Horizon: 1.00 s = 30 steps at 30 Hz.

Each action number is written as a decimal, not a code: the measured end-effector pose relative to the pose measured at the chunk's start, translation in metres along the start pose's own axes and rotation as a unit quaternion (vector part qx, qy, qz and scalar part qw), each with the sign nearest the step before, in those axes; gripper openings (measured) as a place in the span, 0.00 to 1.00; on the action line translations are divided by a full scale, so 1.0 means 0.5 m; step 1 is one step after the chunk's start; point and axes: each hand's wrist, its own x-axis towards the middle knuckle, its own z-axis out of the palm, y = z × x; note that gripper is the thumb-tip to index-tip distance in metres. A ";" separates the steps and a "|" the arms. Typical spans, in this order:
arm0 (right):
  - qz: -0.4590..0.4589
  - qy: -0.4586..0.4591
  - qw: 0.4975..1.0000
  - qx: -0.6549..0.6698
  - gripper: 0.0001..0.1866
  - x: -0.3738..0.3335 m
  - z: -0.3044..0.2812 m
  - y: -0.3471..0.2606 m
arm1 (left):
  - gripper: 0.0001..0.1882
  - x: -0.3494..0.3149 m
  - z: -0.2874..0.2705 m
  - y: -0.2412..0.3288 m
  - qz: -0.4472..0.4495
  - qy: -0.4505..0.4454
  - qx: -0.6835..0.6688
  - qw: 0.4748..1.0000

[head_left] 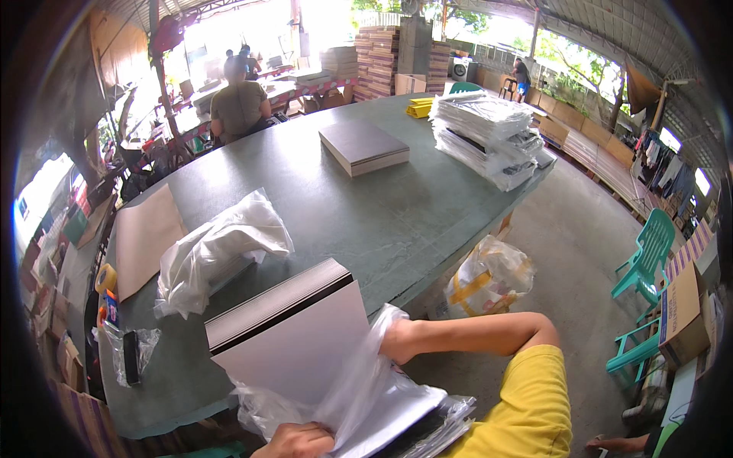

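My left hand (299,440) is low in the view, fingers closed on the edge of a clear plastic bag (347,404). A white sheet (298,347) stands partly inside this bag, tilted against a thick stack of sheets (279,301) with a black strip along it, at the table's near edge. My right hand (398,341) is at the bag's right side, forearm coming in from the right. Plastic covers its fingers, so their grip is hidden. Below it, plastic-wrapped dark and white flat packs (435,427) lie close to my body.
On the green table (321,206) are a pile of clear bags (221,244), brown cardboard (149,240), tape (106,278), a grey block of sheets (364,145) and a tall stack of wrapped packs (489,130). A filled plastic sack (489,278) and green chairs (649,248) stand to the right.
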 end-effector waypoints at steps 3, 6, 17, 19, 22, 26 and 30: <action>-0.025 0.060 0.987 -0.146 0.15 0.004 -0.023 -0.028 | 0.19 0.008 0.010 -0.005 -0.249 -0.190 0.031 0.949; -0.142 -0.152 0.971 -0.116 0.12 0.005 -0.066 -0.066 | 0.17 -0.041 0.059 -0.059 -0.264 -0.145 0.143 0.943; 0.087 0.591 0.771 0.220 0.13 -0.013 -0.134 -0.054 | 0.03 -0.132 -0.078 -0.083 -0.341 0.600 -0.319 0.649; 0.072 0.517 0.819 0.237 0.16 -0.008 -0.140 -0.093 | 0.08 -0.171 -0.071 -0.128 -0.360 0.657 -0.028 0.662; 0.159 0.653 0.724 0.155 0.23 -0.001 -0.136 -0.053 | 0.18 -0.093 -0.089 -0.101 -0.273 0.651 0.177 0.686; 0.123 0.594 0.762 0.228 0.31 -0.003 -0.118 -0.002 | 0.18 -0.068 -0.103 -0.072 -0.291 0.479 0.210 0.801; 0.042 0.527 0.717 0.454 0.22 -0.045 -0.089 0.023 | 0.10 -0.084 -0.095 -0.096 -0.203 0.551 0.122 0.800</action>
